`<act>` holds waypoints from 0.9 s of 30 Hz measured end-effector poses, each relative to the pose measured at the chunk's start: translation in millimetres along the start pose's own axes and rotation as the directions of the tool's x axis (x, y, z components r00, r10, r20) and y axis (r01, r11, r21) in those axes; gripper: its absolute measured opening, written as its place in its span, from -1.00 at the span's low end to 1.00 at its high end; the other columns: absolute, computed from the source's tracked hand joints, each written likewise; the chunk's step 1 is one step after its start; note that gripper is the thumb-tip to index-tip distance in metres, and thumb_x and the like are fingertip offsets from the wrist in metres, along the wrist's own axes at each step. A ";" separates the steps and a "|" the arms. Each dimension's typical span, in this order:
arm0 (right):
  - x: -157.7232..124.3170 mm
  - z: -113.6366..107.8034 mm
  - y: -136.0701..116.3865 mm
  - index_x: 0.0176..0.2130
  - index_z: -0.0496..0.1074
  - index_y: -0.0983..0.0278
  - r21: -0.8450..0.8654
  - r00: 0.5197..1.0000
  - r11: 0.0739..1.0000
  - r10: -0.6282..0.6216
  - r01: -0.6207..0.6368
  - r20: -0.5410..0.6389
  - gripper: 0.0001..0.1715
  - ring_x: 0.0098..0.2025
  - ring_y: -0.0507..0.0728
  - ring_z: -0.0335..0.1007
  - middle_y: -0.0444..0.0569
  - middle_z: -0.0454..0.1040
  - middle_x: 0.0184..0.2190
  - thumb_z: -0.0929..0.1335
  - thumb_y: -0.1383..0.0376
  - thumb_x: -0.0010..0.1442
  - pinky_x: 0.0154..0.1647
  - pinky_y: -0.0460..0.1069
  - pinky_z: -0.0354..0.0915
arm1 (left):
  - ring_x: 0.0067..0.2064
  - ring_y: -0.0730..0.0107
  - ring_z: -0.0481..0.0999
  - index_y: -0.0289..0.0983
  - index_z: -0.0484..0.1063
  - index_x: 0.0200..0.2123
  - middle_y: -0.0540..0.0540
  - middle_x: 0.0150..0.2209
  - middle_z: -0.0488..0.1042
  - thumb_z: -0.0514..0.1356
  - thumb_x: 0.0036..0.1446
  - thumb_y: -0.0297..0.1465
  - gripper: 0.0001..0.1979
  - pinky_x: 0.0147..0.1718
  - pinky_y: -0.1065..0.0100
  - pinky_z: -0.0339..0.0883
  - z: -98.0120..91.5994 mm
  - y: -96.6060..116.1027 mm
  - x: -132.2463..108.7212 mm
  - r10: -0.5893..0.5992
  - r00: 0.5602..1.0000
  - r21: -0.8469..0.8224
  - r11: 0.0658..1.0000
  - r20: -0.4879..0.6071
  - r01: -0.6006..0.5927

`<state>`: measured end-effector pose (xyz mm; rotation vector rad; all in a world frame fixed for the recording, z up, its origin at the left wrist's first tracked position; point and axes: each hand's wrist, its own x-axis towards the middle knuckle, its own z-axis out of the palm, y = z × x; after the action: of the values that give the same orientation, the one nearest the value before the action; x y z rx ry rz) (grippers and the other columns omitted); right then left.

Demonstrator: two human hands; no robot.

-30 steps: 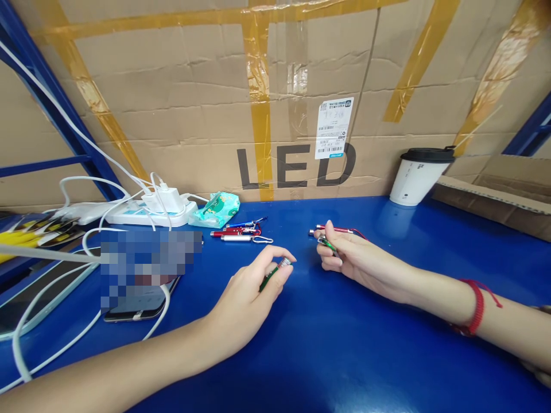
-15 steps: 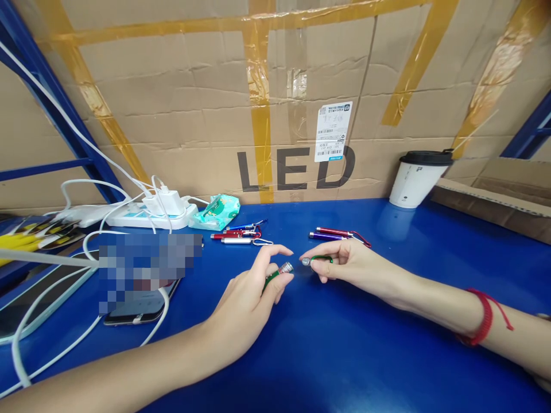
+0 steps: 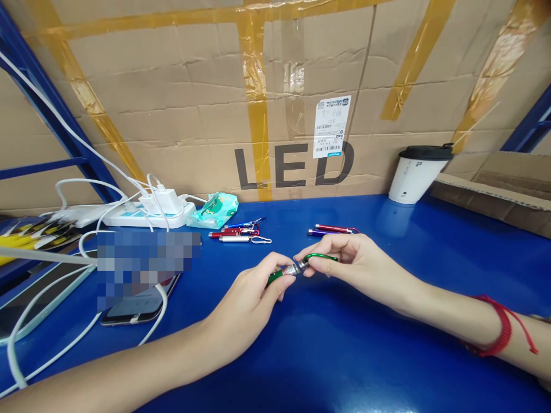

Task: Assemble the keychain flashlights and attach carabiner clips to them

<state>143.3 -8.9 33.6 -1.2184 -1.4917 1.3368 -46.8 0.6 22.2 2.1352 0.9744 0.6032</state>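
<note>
My left hand (image 3: 247,304) pinches the green body of a small keychain flashlight (image 3: 280,273), its silver threaded end pointing right. My right hand (image 3: 348,264) pinches the green end cap with its clip (image 3: 317,259) and holds it against that silver end, so the two parts touch. Both hands hover just above the blue table (image 3: 327,355). A red string bracelet (image 3: 495,332) circles my right wrist.
Three small flashlights (image 3: 239,232) lie behind my left hand, two more (image 3: 331,230) behind my right. A phone (image 3: 138,304), white cables, a power strip (image 3: 146,213) and a tissue pack (image 3: 214,209) sit left. A lidded cup (image 3: 415,175) stands by the cardboard "LED" box (image 3: 275,103).
My right hand lifted the green cap away from the two flashlights, carried it left and brought it against the silver end of the body in my left hand.
</note>
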 end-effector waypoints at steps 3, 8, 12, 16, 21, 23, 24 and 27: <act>1.8 -1.8 2.1 -0.32 0.39 0.43 0.026 1.000 0.999 0.022 -0.022 0.006 -0.54 -0.41 -0.22 0.34 -0.04 0.46 -0.36 0.42 0.12 -0.12 -0.40 -0.32 0.23 | -0.44 0.52 0.26 -0.22 0.25 -0.17 0.09 -0.50 0.26 -0.09 0.27 -0.33 -0.82 -0.42 0.48 0.11 0.9 -0.9 0.3 -0.014 1.000 -0.003 1.000 -0.002 0.014; 3.5 -4.5 6.9 -0.29 0.39 0.43 0.094 0.998 0.994 0.058 -0.059 0.008 -0.49 -0.40 -0.21 0.34 -0.04 0.46 -0.35 0.44 0.10 -0.16 -0.39 -0.31 0.24 | -0.44 0.52 0.26 -0.23 0.24 -0.17 0.09 -0.50 0.25 -0.08 0.26 -0.32 -0.82 -0.42 0.48 0.12 1.9 -2.5 0.7 -0.016 1.000 -0.018 1.000 0.005 0.016; 3.9 -5.2 7.9 -0.25 0.39 0.41 0.103 0.996 0.990 0.091 -0.093 0.023 -0.45 -0.42 -0.21 0.33 -0.05 0.46 -0.36 0.46 0.11 -0.19 -0.40 -0.31 0.23 | -0.45 0.53 0.25 -0.23 0.25 -0.17 0.09 -0.51 0.25 -0.08 0.26 -0.32 -0.81 -0.43 0.48 0.11 1.6 -2.5 0.8 -0.018 1.000 -0.034 0.999 0.017 0.018; 4.1 -4.7 7.7 -0.23 0.41 0.41 0.110 0.992 0.987 0.109 -0.116 0.063 -0.42 -0.42 -0.21 0.35 -0.07 0.46 -0.39 0.49 0.18 -0.26 -0.37 -0.30 0.27 | -0.46 0.52 0.24 -0.23 0.25 -0.19 0.09 -0.52 0.23 -0.08 0.26 -0.31 -0.82 -0.46 0.49 0.10 1.4 -1.5 0.6 -0.017 0.999 -0.040 0.999 0.042 0.019; 3.6 -4.4 7.0 -0.31 0.45 0.41 0.083 0.992 0.991 0.093 -0.100 0.088 -0.52 -0.47 -0.21 0.35 -0.11 0.45 -0.46 0.49 0.22 -0.27 -0.39 -0.31 0.28 | -0.46 0.52 0.24 -0.24 0.25 -0.20 0.08 -0.52 0.24 -0.10 0.26 -0.34 -0.82 -0.46 0.48 0.11 1.2 -0.1 -0.8 0.019 0.998 -0.017 1.000 0.068 -0.018; 3.3 -4.4 6.8 -0.34 0.45 0.43 0.055 0.992 0.994 0.088 -0.093 0.093 -0.54 -0.50 -0.22 0.32 -0.11 0.45 -0.50 0.48 0.21 -0.27 -0.43 -0.31 0.26 | -0.46 0.51 0.25 -0.23 0.26 -0.20 0.07 -0.51 0.25 -0.10 0.26 -0.33 -0.81 -0.46 0.47 0.11 0.5 0.5 -1.7 0.021 0.995 -0.004 1.000 0.095 -0.020; 3.1 -4.2 6.7 -0.36 0.45 0.44 0.044 0.991 0.995 0.089 -0.094 0.100 -0.54 -0.51 -0.22 0.31 -0.10 0.44 -0.51 0.48 0.20 -0.27 -0.45 -0.31 0.24 | -0.45 0.51 0.25 -0.23 0.26 -0.20 0.07 -0.51 0.25 -0.10 0.27 -0.33 -0.80 -0.45 0.47 0.11 0.1 0.7 -2.3 0.020 0.994 0.001 1.000 0.109 -0.020; 2.6 -3.2 6.7 -0.38 0.43 0.46 0.012 0.985 0.992 0.120 -0.122 0.123 -0.51 -0.52 -0.21 0.31 -0.09 0.43 -0.54 0.49 0.17 -0.28 -0.49 -0.32 0.21 | -0.44 0.51 0.26 -0.24 0.26 -0.21 0.06 -0.49 0.26 -0.10 0.26 -0.35 -0.81 -0.44 0.47 0.11 -0.3 0.4 -3.7 0.035 0.990 -0.006 0.999 0.140 -0.035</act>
<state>146.8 -5.6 27.3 -1.2513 -1.5049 1.5273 -49.0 -2.4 22.2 2.1633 0.8599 0.4644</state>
